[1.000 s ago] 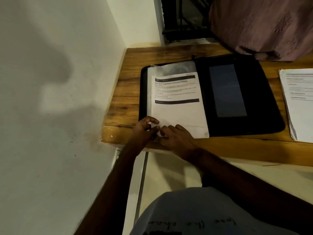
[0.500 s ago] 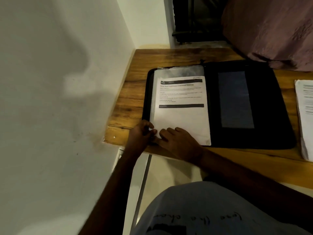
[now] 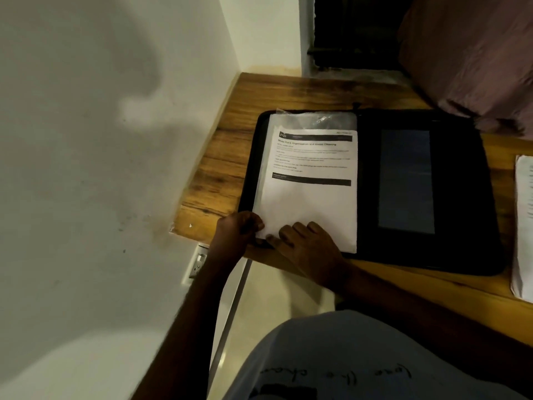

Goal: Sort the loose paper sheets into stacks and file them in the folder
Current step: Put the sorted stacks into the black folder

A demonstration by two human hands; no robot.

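Observation:
A black zip folder (image 3: 461,197) lies open on the wooden desk (image 3: 230,157). On its left half sits a printed white sheet (image 3: 311,203) partly inside a clear plastic sleeve (image 3: 314,121). My left hand (image 3: 236,230) pinches the sheet's lower left corner at the folder's edge. My right hand (image 3: 305,243) rests flat on the bottom of the sheet, fingers pointing left towards the same corner. Another stack of white papers (image 3: 523,226) lies on the desk at the right edge of view.
A white wall (image 3: 101,140) runs along the desk's left side, with a socket (image 3: 197,264) below the desk edge. A mauve cloth bundle (image 3: 476,53) sits at the back right. The folder's right half shows a dark panel (image 3: 406,180).
The view has shifted, so the folder now sits further right and lower. Both hands stay at the sheet's lower left corner, with only slight finger movement.

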